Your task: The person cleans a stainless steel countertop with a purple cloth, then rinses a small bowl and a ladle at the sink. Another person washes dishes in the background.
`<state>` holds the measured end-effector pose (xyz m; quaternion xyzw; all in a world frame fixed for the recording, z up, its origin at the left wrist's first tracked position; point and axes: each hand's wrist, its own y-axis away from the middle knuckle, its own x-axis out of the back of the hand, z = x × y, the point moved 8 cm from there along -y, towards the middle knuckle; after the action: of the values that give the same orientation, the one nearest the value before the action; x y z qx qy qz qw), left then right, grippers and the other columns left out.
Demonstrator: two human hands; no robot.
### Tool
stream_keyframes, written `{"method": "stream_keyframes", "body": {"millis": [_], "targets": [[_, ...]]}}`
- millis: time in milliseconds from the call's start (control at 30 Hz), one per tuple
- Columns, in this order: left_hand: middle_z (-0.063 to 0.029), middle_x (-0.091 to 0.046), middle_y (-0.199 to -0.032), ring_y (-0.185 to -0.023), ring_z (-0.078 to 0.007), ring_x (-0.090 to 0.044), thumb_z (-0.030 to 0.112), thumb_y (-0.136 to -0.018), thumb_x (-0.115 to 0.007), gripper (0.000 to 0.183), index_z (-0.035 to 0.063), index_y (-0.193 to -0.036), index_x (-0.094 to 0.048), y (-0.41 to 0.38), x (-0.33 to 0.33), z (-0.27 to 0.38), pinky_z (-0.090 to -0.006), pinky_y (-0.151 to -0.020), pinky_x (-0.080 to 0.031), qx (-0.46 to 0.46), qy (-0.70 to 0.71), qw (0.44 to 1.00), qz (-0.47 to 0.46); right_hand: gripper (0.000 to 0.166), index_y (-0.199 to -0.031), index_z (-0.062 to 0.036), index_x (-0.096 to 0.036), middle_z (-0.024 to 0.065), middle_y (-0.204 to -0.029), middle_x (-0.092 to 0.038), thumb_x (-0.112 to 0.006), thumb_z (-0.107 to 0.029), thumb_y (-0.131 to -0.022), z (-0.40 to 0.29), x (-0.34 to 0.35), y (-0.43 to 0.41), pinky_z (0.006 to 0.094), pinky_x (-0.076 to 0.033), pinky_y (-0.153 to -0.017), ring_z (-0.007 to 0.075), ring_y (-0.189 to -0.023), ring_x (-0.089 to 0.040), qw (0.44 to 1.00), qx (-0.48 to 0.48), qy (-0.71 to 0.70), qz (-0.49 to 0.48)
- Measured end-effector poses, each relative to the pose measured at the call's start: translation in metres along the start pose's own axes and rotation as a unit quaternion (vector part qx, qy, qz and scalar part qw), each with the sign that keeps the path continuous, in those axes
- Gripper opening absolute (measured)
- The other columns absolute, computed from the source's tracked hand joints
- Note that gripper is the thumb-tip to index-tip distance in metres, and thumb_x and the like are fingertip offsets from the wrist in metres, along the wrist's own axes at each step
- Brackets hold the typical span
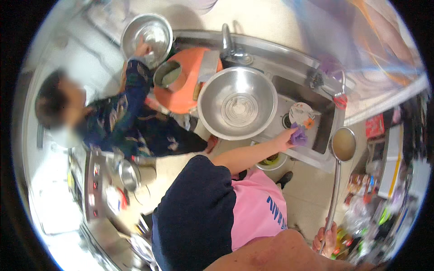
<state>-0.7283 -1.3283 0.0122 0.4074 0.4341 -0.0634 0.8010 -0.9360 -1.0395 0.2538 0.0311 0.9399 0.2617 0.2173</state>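
My left hand (286, 139) reaches over the near edge of the sink (329, 159), closed on a crumpled purple cloth (299, 135). Just beyond it, a white plate with a flower pattern (300, 112) lies in the basin near the drain. My right hand (325, 238), at the lower right, grips the long handle of a metal ladle (343, 144). The ladle's bowl holds a cloudy, brownish liquid beside the sink's right corner. A large, empty-looking steel basin (239, 105) rests across the left part of the sink, below the faucet (229, 42).
At left, a co-worker in dark patterned clothing (115, 118) has a hand in a steel bowl (147, 37). An orange round board (183, 98) carries a cleaver (207, 66) and a metal container (168, 74). A bowl (273, 163) sits below the sink; packed shelves (390, 162) stand at right.
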Motion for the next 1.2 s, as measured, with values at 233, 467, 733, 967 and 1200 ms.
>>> {"method": "stream_keyframes", "body": {"millis": [233,467,733,967,1200], "targets": [[-0.0052,-0.06,-0.092,-0.079,-0.0137,-0.055,0.017,-0.086,-0.056,0.025,0.0023,-0.106,-0.053,-0.031,0.029,0.05,-0.0295,-0.07,-0.046,-0.266,-0.358,0.877,0.18,0.031,-0.121,-0.0101,-0.037,0.0033,-0.061,-0.042,-0.04,-0.01,-0.091,-0.084,0.072,-0.113,0.0204,-0.027,-0.029,0.0077,-0.035,-0.035,0.992,-0.112,0.057,0.002],[-0.0099,-0.062,-0.082,-0.074,-0.0169,-0.059,0.004,-0.074,-0.057,0.025,0.0022,-0.099,-0.057,-0.022,-0.001,0.09,-0.0325,-0.068,-0.047,-0.404,-0.528,0.675,0.32,0.023,-0.113,-0.0082,-0.039,0.0046,-0.064,-0.045,-0.044,-0.012,-0.091,-0.117,0.097,-0.178,0.0197,-0.031,-0.031,0.0079,-0.037,-0.038,0.977,-0.155,0.104,-0.098],[-0.0169,-0.056,-0.103,-0.092,-0.0298,-0.056,0.002,-0.07,-0.057,0.05,0.0054,-0.117,-0.043,0.016,0.05,0.09,-0.0371,-0.082,-0.044,-0.364,-0.399,0.659,0.524,0.026,-0.117,-0.0081,-0.039,0.0029,-0.063,-0.045,-0.045,-0.013,-0.091,-0.111,0.082,-0.213,0.0192,-0.031,-0.032,0.0072,-0.04,-0.04,0.96,-0.174,0.155,-0.157],[-0.0158,-0.044,-0.119,-0.095,-0.0196,-0.052,0.005,-0.076,-0.062,0.059,0.0047,-0.128,-0.034,0.08,0.042,-0.005,-0.031,-0.076,-0.046,-0.276,-0.242,0.875,0.316,0.025,-0.113,-0.0086,-0.039,0.0018,-0.063,-0.047,-0.048,-0.014,-0.09,-0.091,0.061,-0.253,0.0214,-0.033,-0.034,0.0074,-0.041,-0.042,0.937,-0.203,0.234,-0.164],[-0.0155,-0.048,-0.113,-0.088,-0.0187,-0.054,0.006,-0.075,-0.062,0.054,0.0026,-0.124,-0.04,0.118,0.051,-0.043,-0.0291,-0.077,-0.046,-0.237,-0.159,0.887,0.362,0.025,-0.108,-0.0071,-0.039,0.0024,-0.064,-0.049,-0.052,-0.016,-0.088,-0.046,0.041,-0.331,0.0243,-0.035,-0.035,0.0088,-0.041,-0.044,0.913,-0.207,0.294,-0.192]]}}
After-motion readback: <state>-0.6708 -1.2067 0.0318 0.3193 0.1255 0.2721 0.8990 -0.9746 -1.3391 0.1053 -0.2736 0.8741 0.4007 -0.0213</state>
